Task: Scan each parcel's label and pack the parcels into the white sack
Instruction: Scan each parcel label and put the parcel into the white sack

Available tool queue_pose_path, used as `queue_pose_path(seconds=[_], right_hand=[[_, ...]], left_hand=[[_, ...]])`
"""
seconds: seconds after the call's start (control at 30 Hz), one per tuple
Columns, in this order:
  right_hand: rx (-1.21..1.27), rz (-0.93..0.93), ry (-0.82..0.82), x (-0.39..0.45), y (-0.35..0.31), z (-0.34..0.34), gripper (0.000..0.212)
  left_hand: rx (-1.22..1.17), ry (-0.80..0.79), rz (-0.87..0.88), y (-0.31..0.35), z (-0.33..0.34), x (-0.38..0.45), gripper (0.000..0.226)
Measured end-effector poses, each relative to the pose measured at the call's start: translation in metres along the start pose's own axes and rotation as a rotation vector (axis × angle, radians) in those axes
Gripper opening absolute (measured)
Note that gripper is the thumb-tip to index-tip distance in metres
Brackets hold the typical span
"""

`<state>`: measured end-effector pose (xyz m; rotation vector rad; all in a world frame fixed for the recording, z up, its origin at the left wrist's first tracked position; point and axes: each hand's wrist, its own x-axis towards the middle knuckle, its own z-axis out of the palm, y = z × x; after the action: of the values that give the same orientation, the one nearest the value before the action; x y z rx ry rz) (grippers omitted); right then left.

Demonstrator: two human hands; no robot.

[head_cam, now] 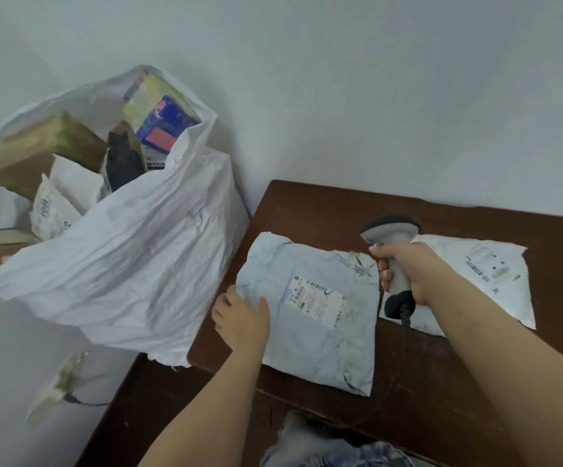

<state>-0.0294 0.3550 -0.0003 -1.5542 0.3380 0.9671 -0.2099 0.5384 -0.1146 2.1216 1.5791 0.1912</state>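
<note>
We judge the job well along: the white sack (145, 264) beside the table (441, 382) already holds several parcels. Two remain on the table: our left hand (241, 320) grips the near mailer (320, 332) by its edge while our right hand (408, 274) holds the scanner (392, 251) above it; the second mailer (495, 274) lies just behind.

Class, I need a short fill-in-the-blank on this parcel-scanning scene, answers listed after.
1. The right hand grips a barcode ____.
2. The left hand holds the nearer parcel's ____ edge.
3. ____ parcels lie on the brown table.
4. The white sack stands ____ of the table.

Answers: scanner; left; two; left
</note>
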Motion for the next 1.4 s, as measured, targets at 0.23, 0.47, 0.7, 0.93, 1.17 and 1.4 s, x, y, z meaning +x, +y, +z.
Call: queue_pose_path(seconds=[0.23, 0.47, 0.7, 0.93, 1.17, 1.4], right_hand=[[-0.104, 0.018, 0.006, -0.005, 0.011, -0.004, 0.009], [-0.115, -0.011, 0.004, -0.013, 0.012, -0.012, 0.010], [-0.051, -0.165, -0.073, -0.031, -0.030, -0.006, 0.011], [-0.077, -0.389, -0.163, -0.077, -0.081, 0.007, 0.014], [-0.109, -0.531, -0.192, -0.119, -0.107, 0.006, 0.010], [-0.133, -0.598, -0.200, -0.139, -0.126, -0.003, 0.012]], left_hand=[[0.341, -0.418, 0.073, 0.006, 0.031, -0.012, 0.130], [-0.029, -0.495, 0.006, 0.009, 0.039, 0.004, 0.089], [-0.832, -0.652, -0.132, 0.055, 0.001, 0.026, 0.048], [-1.049, -0.538, -0.019, 0.117, -0.044, 0.040, 0.021], [-1.081, -0.377, 0.007, 0.155, -0.069, 0.059, 0.023], [-1.095, -0.319, 0.032, 0.174, -0.081, 0.071, 0.018]])
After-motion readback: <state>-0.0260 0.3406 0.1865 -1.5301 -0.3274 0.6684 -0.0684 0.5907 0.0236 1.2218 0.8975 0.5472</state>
